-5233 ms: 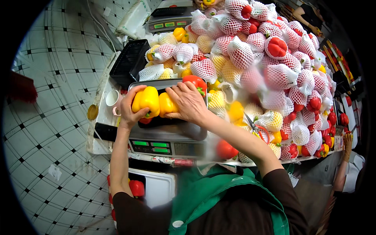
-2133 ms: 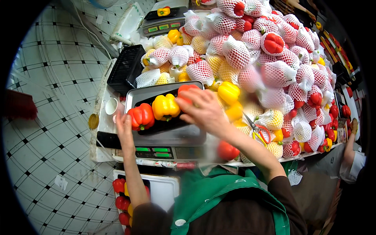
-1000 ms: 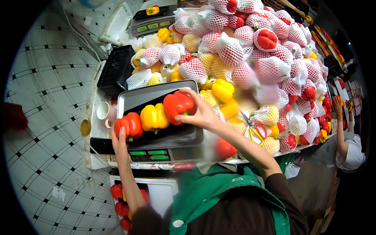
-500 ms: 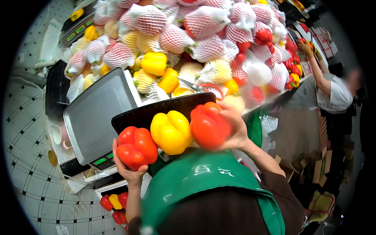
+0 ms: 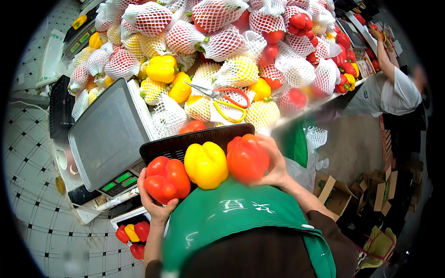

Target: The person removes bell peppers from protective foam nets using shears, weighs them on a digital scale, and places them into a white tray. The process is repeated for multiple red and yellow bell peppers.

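Two red bell peppers and one yellow stand in a row against a black slotted plastic tray (image 5: 199, 137), close to my green apron. The yellow bell pepper (image 5: 206, 165) is in the middle. My left hand (image 5: 156, 207) curls around the left red bell pepper (image 5: 167, 180), thumb at its lower side. Around the right red bell pepper (image 5: 247, 158) wraps my right hand (image 5: 276, 165). Whether the fingers also grip the tray's ends is hidden. Just beyond the tray lie scissors (image 5: 222, 98) with red and yellow handles.
A weighing scale (image 5: 109, 134) stands at my left. Peppers in white foam nets (image 5: 225, 44) heap up ahead. More peppers sit in a box (image 5: 121, 218) at lower left. Cardboard boxes (image 5: 337, 197) are on the right. Another person (image 5: 391, 88) works at far right.
The tray and peppers have come slightly lower in view, nearer my apron. The scissors and a red pepper beyond the tray now show more. Both hands keep their hold.
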Available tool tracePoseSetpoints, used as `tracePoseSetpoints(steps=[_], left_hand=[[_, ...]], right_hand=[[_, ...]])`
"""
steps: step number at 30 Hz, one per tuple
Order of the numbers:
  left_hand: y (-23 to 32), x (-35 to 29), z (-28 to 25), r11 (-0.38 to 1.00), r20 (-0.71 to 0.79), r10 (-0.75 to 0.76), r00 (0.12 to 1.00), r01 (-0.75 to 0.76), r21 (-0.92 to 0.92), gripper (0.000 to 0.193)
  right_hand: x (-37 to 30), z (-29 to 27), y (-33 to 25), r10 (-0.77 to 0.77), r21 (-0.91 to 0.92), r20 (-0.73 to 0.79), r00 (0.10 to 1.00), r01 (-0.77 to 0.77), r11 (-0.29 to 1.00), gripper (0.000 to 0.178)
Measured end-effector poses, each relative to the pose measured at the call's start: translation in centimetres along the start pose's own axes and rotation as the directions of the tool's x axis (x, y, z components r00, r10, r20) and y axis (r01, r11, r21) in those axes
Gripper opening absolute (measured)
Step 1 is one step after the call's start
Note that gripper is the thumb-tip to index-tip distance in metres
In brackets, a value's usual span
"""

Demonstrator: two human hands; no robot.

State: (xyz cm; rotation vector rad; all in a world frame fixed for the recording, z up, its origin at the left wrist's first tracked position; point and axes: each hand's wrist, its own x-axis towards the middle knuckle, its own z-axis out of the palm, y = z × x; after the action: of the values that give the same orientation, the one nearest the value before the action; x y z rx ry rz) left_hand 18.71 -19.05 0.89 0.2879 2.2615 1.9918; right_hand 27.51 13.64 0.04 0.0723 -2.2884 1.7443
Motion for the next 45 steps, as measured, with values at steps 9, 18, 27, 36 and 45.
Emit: tracePoseSetpoints(steps=[9, 18, 27, 36, 45], left_hand=[[-1.2, -4.0, 3.3, 1.0, -0.189, -0.006, 0.982, 0.007, 0.009, 0.098], [1.3, -11.7, 9.0, 0.973, -0.565, -0.15, 0.811, 0.223, 0.062, 0.081], [1.9, -17.0, 11.9, 0.958, -0.838, -0.283, 0.466, 0.179, -0.224, 0.048], [0.1, -21.5, 6.2, 0.959, -0.942, -0.281, 0.184, 0.074, -0.272, 0.044], [-3.5, -36.8, 4.7, 0.916, -0.908, -0.312, -0.281, 0.166, -0.366, 0.042]], right_hand=[[1.5, -3.1, 1.6, -0.004, -0.024, 0.167, 0.986, 0.008, 1.0, 0.097], [3.3, -3.8, 4.0, 0.034, 0.114, 0.387, 0.921, -0.085, 0.99, 0.105], [5.9, 0.9, 0.9, 0.071, 0.152, 0.667, 0.741, -0.229, 0.962, 0.113], [6.2, 13.0, -3.6, -0.025, 0.18, 0.82, 0.572, -0.216, 0.96, 0.1], [-4.6, 30.0, -3.7, -0.018, 0.032, 0.999, 0.051, -0.296, 0.955, 0.079]])
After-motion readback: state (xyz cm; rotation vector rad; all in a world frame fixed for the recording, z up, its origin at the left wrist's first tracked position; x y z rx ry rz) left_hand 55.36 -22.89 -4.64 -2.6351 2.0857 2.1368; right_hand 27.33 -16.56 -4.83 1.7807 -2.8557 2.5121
